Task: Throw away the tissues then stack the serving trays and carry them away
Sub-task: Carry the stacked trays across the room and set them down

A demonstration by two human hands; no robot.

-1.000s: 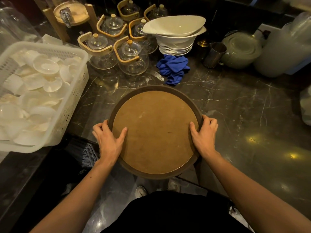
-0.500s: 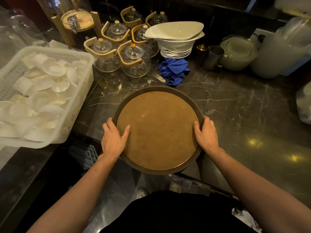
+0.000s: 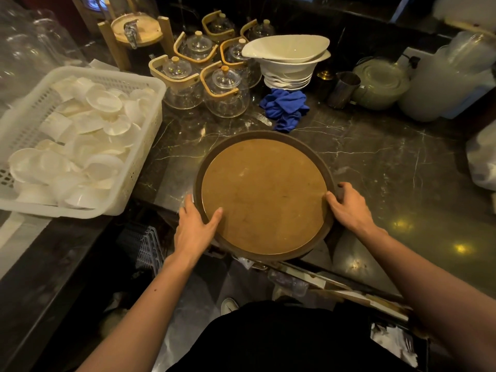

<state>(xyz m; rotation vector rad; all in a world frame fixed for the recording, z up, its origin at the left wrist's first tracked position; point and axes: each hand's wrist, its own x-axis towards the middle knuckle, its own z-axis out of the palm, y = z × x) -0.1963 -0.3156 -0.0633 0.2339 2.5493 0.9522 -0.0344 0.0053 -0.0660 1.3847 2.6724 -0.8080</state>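
Observation:
A round serving tray (image 3: pixel 264 196) with a dark rim and a tan cork-like surface lies on the black marble counter (image 3: pixel 375 162), its near part hanging over the counter's front edge. My left hand (image 3: pixel 194 229) grips the tray's left rim, thumb on top. On the right rim sits my right hand (image 3: pixel 349 208), fingers curled round the edge. Nothing lies on the tray. I cannot tell whether more trays are stacked beneath it. No tissues are visible.
A white plastic basket (image 3: pixel 142 146) of small white dishes stands at the left. Behind the tray are several glass teapots (image 3: pixel 224 89), a blue cloth (image 3: pixel 285 108), stacked white bowls (image 3: pixel 290 60), a metal cup (image 3: pixel 343 88) and large jars (image 3: pixel 440 76).
The tray and both hands hold their grip while the view drifts; the tray now sits slightly further right and forward in the picture.

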